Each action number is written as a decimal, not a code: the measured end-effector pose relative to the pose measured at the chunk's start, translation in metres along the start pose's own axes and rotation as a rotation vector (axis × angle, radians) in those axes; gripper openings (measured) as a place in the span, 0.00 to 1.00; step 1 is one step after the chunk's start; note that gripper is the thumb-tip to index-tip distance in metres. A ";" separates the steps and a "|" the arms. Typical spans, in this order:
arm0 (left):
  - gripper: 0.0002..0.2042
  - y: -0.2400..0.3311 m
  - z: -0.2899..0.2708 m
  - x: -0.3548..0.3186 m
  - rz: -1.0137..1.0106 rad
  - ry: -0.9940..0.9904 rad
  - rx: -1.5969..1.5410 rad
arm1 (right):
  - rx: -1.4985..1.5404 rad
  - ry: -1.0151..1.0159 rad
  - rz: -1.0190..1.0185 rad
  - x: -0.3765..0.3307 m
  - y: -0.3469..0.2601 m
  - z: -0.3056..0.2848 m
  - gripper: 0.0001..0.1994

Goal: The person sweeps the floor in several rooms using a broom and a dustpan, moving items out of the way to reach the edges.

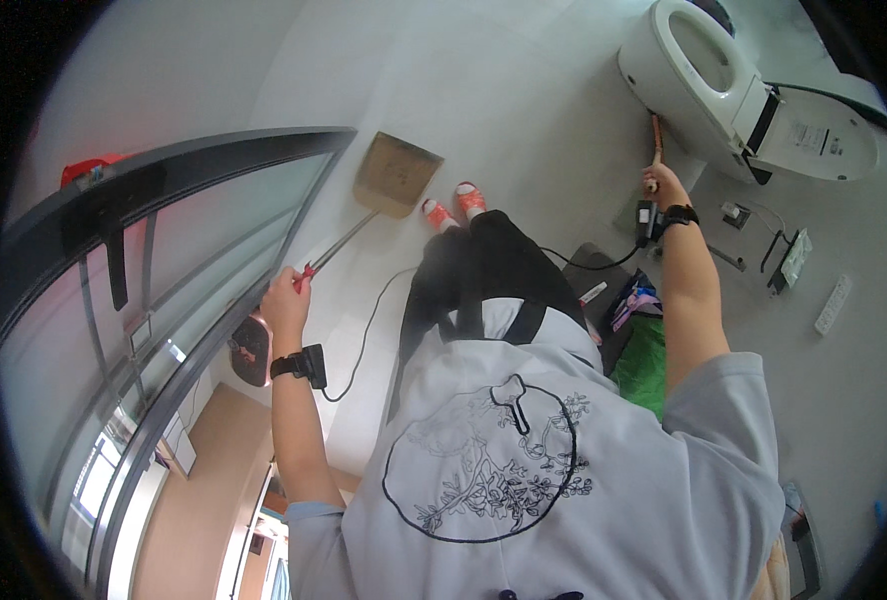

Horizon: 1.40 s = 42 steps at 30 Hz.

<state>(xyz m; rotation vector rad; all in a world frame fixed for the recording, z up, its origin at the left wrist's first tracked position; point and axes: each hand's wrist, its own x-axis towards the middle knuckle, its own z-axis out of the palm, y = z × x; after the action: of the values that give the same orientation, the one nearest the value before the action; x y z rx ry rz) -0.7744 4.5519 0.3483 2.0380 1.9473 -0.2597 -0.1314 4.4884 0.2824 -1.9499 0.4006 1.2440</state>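
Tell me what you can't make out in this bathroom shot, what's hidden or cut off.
- Head view: the tool in the right hand; only its orange handle shows, the working end is hidden against the toilet.
- Head view: the grip of the long-handled dustpan is covered by the left hand.
- Head view: the small items on the floor by the toilet are too small to identify.
- Head view: the floor below the person is hidden by their shirt.

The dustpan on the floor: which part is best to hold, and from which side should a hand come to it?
Judging by its shape, grip the dustpan by the top end of its long thin handle, from above. The flat pan rests on the floor by the orange shoes, and the handle rises toward the person, where the left hand is closed on it.
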 end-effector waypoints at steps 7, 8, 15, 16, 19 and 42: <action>0.08 -0.019 0.004 -0.011 -0.091 -0.014 0.038 | -0.440 0.020 0.033 -0.054 0.083 0.068 0.07; 0.08 -0.022 0.006 -0.013 -0.094 -0.015 0.041 | -0.458 -0.050 0.030 -0.068 0.093 0.072 0.09; 0.08 -0.017 0.009 -0.019 -0.089 -0.004 0.061 | -0.508 -0.284 0.131 -0.154 0.134 0.112 0.13; 0.07 -0.015 0.011 -0.021 -0.052 0.022 0.055 | -0.489 -0.342 0.159 -0.165 0.138 0.116 0.13; 0.08 -0.008 0.017 -0.020 -0.053 -0.062 0.074 | -0.472 -0.412 0.188 -0.175 0.146 0.116 0.11; 0.08 0.016 0.009 -0.016 0.283 -0.027 0.069 | -0.325 -0.257 0.137 -0.051 0.071 0.079 0.08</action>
<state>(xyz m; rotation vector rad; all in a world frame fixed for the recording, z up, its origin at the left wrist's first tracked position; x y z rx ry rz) -0.7586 4.5332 0.3464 2.3077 1.6285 -0.2897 -0.2488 4.4940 0.2780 -2.0164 0.2121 1.7137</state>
